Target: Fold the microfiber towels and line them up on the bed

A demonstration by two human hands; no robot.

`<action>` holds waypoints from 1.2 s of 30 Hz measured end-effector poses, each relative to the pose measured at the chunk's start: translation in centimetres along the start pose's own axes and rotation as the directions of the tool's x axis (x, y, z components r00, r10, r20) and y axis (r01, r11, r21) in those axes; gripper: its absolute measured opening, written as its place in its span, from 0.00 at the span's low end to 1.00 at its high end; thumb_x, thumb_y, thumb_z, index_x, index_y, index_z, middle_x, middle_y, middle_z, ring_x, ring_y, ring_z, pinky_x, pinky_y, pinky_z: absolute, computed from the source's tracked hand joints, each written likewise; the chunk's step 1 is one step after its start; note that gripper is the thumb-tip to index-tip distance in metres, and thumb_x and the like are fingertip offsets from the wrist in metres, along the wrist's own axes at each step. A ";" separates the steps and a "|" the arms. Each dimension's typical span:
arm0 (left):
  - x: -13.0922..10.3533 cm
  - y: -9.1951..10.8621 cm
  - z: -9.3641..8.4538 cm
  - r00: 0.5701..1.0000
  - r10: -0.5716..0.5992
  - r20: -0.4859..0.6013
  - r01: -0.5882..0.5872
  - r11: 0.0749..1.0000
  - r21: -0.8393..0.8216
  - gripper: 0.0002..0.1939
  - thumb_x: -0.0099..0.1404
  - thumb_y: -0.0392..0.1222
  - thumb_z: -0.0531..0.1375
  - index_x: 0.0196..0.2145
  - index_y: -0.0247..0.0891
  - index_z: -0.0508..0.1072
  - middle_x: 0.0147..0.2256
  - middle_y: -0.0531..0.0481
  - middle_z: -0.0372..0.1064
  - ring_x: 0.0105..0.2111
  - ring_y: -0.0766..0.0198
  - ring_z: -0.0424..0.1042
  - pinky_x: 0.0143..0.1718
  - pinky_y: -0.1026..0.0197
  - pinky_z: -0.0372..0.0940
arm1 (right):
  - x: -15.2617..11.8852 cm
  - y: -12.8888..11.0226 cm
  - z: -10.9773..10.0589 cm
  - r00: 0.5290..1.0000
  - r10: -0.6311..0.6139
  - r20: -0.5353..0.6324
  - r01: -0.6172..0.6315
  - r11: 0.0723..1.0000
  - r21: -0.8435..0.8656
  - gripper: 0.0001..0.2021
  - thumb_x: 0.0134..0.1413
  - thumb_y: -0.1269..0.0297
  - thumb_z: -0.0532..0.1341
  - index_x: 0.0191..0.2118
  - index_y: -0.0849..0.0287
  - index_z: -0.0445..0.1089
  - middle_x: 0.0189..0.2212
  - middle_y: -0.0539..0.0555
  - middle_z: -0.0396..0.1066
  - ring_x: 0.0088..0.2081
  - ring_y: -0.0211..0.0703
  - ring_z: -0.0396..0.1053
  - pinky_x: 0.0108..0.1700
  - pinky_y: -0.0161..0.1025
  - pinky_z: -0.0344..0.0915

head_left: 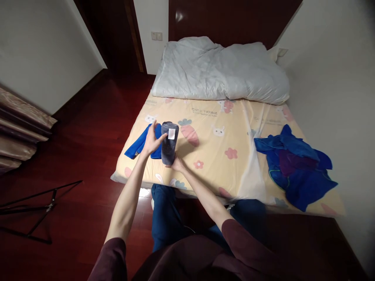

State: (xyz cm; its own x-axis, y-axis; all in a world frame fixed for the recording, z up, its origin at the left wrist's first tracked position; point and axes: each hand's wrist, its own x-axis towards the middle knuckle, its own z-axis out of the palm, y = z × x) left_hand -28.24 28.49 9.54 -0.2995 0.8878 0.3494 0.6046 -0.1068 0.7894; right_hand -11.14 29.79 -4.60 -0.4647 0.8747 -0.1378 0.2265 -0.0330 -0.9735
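A dark grey rolled towel (169, 150) with a white label stands upright just above the near left part of the bed. My right hand (176, 163) grips it at its lower end, with the fingers partly hidden behind and under it. Beside its upper left side is my left hand (151, 141), open, fingers spread upward and the thumb tip at the roll near the label. Behind my left hand, a folded blue cloth (137, 146) lies on the bed, partly covered by the hand and the roll.
A yellow patterned sheet (211, 144) covers the bed. On its right side lies a heap of blue and purple clothes (295, 168). A pale folded quilt (219, 72) lies by the headboard. At left are a black tripod stand (49, 207) on the floor and a curtain (20, 132).
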 end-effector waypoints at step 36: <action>4.9 -4.5 20.1 0.790 -0.143 0.596 -0.559 0.231 0.796 0.33 0.64 0.32 0.48 0.65 0.41 0.68 0.72 0.40 0.45 0.73 0.42 0.43 0.62 0.20 0.47 | -34.5 13.2 -24.6 0.670 -0.222 -0.708 -0.144 0.897 -0.417 0.16 0.64 0.68 0.57 0.53 0.48 0.76 0.48 0.59 0.79 0.51 0.57 0.76 0.55 0.57 0.75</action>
State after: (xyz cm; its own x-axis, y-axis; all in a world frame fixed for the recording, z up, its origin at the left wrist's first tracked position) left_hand -17.62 42.35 -2.47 0.1171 0.9835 -0.1378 0.8948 -0.1646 -0.4151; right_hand 28.97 11.10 -8.15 0.2448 0.9360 0.2529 0.6274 0.0460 -0.7774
